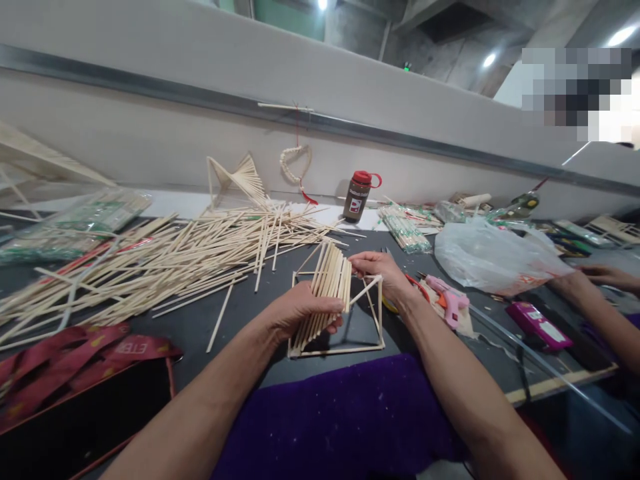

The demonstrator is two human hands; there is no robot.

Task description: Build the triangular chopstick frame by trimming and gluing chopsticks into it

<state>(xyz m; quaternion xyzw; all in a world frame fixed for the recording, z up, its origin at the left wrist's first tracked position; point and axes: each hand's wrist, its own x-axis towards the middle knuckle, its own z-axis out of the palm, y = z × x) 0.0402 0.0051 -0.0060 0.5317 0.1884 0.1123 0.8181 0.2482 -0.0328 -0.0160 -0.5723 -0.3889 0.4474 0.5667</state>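
Note:
A small model of thin wooden sticks point(333, 273) stands on the dark table in front of me. It has an open square frame with a fanned, twisting row of sticks set close together on its left side. My left hand point(303, 310) is closed round the lower part of that row, thumb on the near side and fingertips showing beneath. At the row's upper right edge, my right hand point(373, 265) has its fingers pinched together. Whatever is between those fingertips is too small to make out. The right wrist passes behind the frame's right corner post.
Loose sticks point(200, 257) lie heaped at left, with a red lanyard point(100, 353) nearer. Behind stands a bottle point(357, 197). On the right are a pink glue gun point(453, 303), a plastic bag point(495, 253), a magenta box point(540, 325) and another person's hand point(575, 287).

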